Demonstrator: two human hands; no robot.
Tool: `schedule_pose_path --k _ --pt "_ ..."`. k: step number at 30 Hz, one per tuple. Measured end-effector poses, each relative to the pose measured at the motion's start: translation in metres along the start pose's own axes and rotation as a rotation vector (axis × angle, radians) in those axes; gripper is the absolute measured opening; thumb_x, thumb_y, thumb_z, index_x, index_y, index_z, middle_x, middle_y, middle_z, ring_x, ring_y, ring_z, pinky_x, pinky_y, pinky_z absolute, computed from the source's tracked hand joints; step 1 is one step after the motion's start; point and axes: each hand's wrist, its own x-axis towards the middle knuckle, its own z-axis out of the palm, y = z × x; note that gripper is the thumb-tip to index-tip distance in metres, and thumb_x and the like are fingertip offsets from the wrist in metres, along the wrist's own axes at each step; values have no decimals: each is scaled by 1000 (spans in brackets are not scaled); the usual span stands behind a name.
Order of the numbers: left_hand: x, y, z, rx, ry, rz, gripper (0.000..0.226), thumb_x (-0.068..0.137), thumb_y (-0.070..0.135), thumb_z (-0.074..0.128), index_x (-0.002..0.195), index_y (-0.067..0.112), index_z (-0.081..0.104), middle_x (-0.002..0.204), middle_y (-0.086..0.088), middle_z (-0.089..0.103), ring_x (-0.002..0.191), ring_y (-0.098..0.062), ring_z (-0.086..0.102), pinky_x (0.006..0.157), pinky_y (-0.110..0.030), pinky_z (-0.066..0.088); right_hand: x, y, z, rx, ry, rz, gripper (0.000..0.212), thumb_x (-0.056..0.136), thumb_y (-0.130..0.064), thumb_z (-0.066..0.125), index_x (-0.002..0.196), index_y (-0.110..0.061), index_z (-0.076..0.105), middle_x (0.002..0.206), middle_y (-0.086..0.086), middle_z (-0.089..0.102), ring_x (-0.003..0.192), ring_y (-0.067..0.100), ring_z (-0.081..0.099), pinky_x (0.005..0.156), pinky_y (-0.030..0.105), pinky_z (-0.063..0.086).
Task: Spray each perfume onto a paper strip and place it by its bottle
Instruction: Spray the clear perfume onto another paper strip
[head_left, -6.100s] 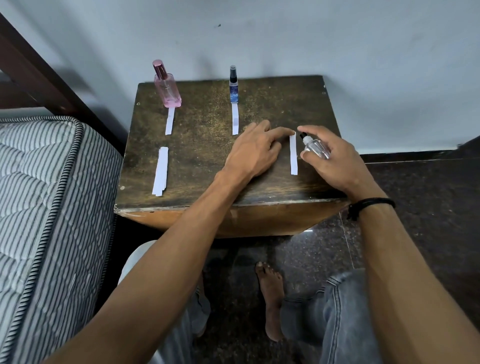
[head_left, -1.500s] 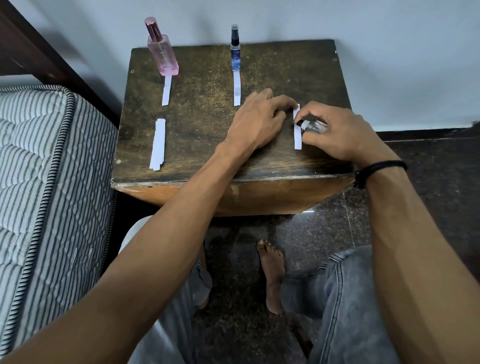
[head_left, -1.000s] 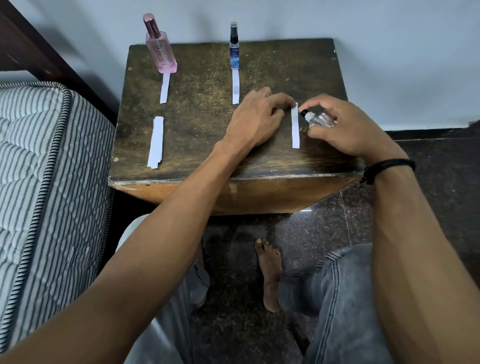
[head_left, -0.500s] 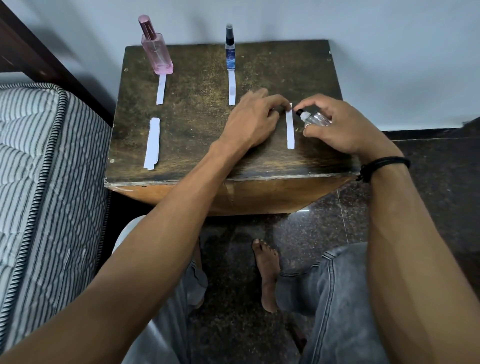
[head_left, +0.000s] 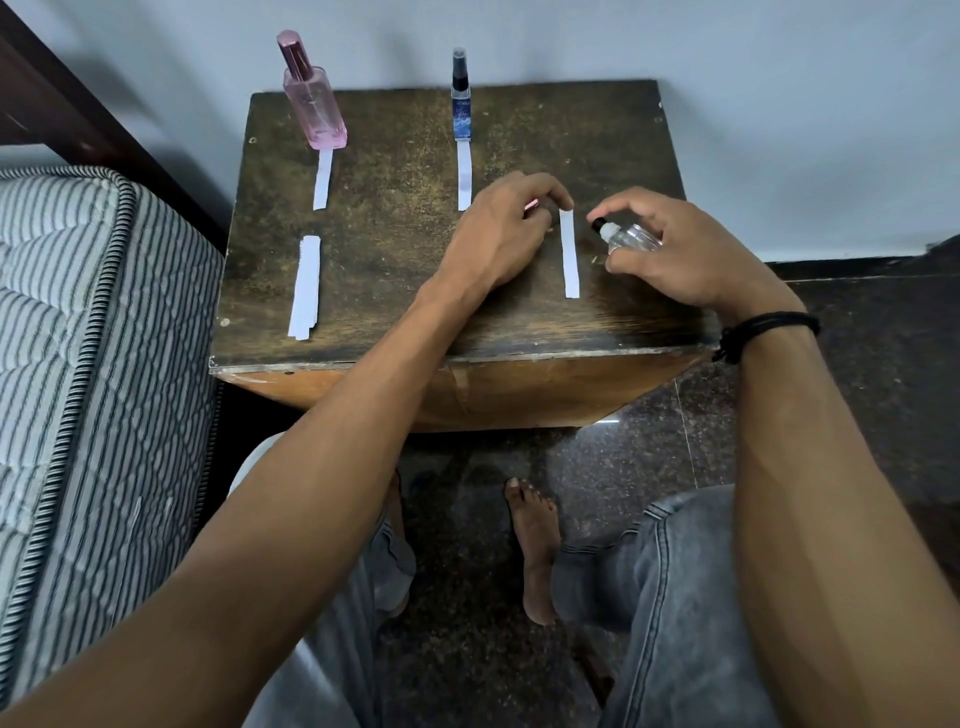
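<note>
Right hand (head_left: 675, 254) grips clear spray bottle (head_left: 631, 239), nozzle aimed left at paper strip (head_left: 570, 260) running up-frame; left hand (head_left: 504, 234) fingertip pins its upper end.

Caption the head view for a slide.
Right hand aims a clear bottle at the strip the left hand steadies on the table.
</note>
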Motion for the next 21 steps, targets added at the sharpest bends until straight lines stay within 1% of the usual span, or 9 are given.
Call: schedule_pose_path --k 2,4,6,8,10,12,14,18,21 --pt "0 2 -2 -107 0 -43 28 88 12 49 100 27 71 107 11 66 95 -2 59 87 -24 49 0 -1 0 -6 -6 -2 45 90 -24 73 129 -41 60 121 -8 64 96 11 60 74 24 42" --pt "1 5 -3 -214 12 -84 24 89 14 51 100 25 69 100 15 67 81 5 58 74 -12 45 -1 -3 0 -1 -5 -2 44 90 -25 72 128 -43 59 119 -9 63 95 10 61 74 25 42" --pt "2 7 -3 -343 35 -111 20 95 17 53 105 21 69 91 12 64 75 4 55 68 -8 42 -1 -8 1 33 12 1 44 90 -26 71 127 -47 58 113 -14 63 89 4 62 73 24 43" --pt "1 10 -6 -457 45 -118 20 102 24 50 111 20 67 81 7 60 72 2 52 67 -11 42 -1 -12 2 93 45 17 46 91 -28 70 130 -49 56 113 -14 64 85 3 64 72 24 45" --pt "0 14 -8 -530 44 -124 24 106 31 45 113 20 65 82 4 60 67 6 50 63 -12 39 0 -14 3 160 67 54 49 91 -32 70 135 -47 52 108 -8 68 78 5 65 67 22 49" --pt "-1 18 -11 -613 60 -160 25 107 33 41 109 21 64 85 5 62 65 6 48 59 -14 35 1 -15 3 208 65 79 46 92 -35 69 135 -42 52 98 -5 69 61 0 63 53 16 47" --pt "0 21 -15 -706 74 -218 25 107 35 40 100 25 62 86 6 60 65 0 43 56 -21 30 2 -16 4 253 53 92 39 95 -35 69 131 -35 52 90 -3 70 53 -1 60 45 17 44" --pt "-1 22 -17 -913 53 -303 22 108 27 43 91 22 57 83 5 51 64 -4 38 56 -23 28 3 -20 3 346 28 97 29 97 -31 68 122 -28 52 87 5 77 54 11 60 46 25 46" --pt "-1 23 -16 -1020 30 -305 19 107 20 45 100 19 62 84 4 50 66 -5 38 57 -22 30 3 -23 3 396 23 90 25 97 -30 68 118 -26 54 89 5 78 54 13 60 46 25 47"
